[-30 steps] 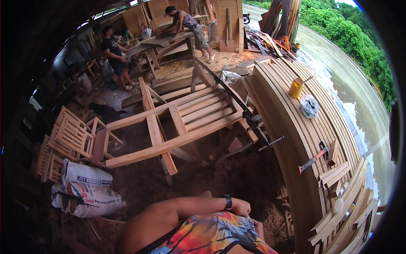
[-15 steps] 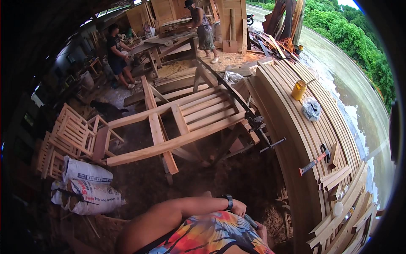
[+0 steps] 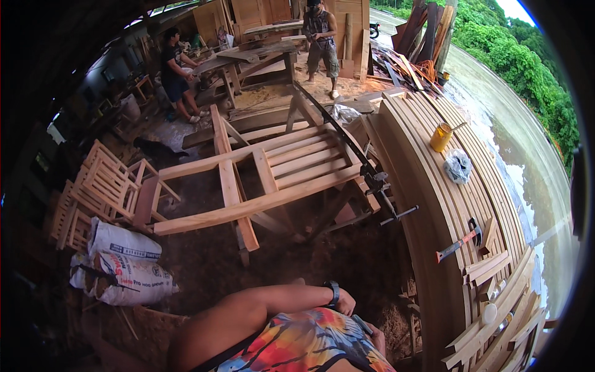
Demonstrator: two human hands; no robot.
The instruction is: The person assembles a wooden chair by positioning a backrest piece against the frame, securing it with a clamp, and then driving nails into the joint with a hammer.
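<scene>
My left forearm crosses in front of my body, with a dark watch (image 3: 334, 293) on the wrist. My left hand (image 3: 346, 304) is curled closed close to my colourful shirt, its fingertips mostly hidden. Just right of it, my right hand (image 3: 377, 340) is wrapped round a slim grey-blue object (image 3: 361, 323), partly covered by the hands and too small to name. Ahead of me, a wooden frame with slats (image 3: 260, 180) lies across supports, apart from both hands. A long dark bar clamp (image 3: 347, 139) runs along its right end.
Stacked planks (image 3: 427, 204) at right carry a hammer (image 3: 458, 240), a yellow jar (image 3: 441, 137) and a plastic bag (image 3: 457, 166). White sacks (image 3: 127, 263) and slatted wooden pieces (image 3: 108, 186) are at left. Two people, one (image 3: 176, 74) by a workbench (image 3: 248, 62) and another (image 3: 321, 46), stand behind.
The person at the back right has turned from the workbench toward me, stepping slightly right. My view has shifted a little; my hands stay together in nearly the same pose.
</scene>
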